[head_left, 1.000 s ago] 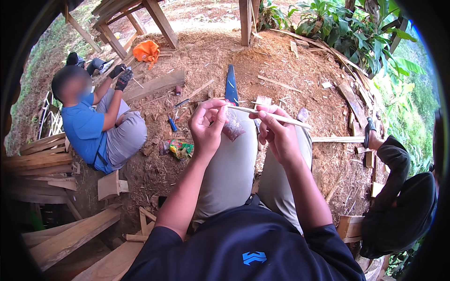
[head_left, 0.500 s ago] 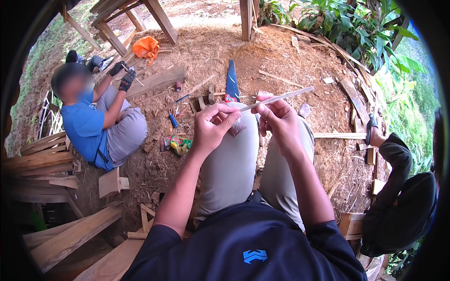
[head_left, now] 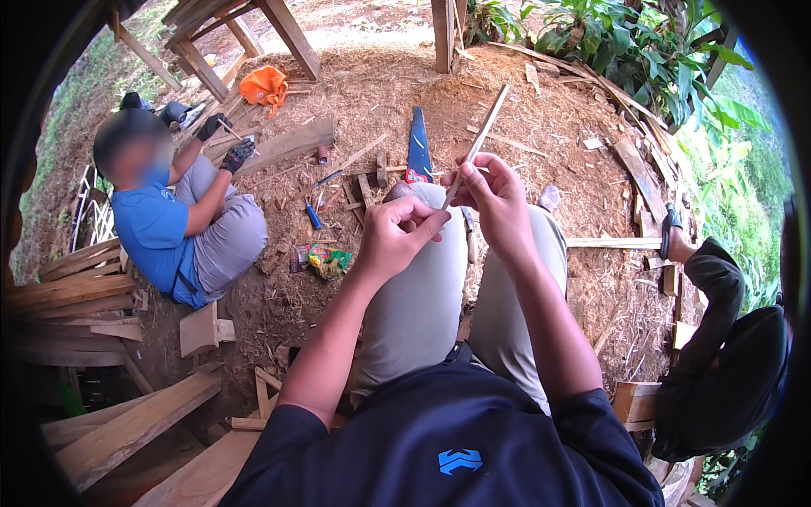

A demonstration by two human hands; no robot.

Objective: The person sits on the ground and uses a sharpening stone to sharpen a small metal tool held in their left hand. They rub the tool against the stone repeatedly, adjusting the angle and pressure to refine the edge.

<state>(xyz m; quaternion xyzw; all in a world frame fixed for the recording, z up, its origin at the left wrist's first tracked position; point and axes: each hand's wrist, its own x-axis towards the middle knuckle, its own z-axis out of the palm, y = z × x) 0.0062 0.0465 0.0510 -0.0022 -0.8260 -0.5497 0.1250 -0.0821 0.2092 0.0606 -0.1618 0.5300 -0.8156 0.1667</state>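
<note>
My right hand is closed in a pinch around a long thin pale strip, whose material I cannot make out. The strip slants up and away from me, its lower end between my two hands. My left hand is curled with thumb and finger together, close beside that lower end. From behind its fingers shows part of a small packet with reddish-brown contents, mostly hidden, which appears held in that hand. Both hands are above my knees.
A handsaw with a blue blade lies beyond my knees. A blue-handled tool and a colourful packet lie left. A gloved person in blue squats there, holding a thin stick. Another person sits right. Boards are stacked lower left.
The pale strip has swung from nearly level to steeply slanted. The reddish-brown packet, which hung below my left fingers, now shows above and behind them. The person on the left moved their hands slightly.
</note>
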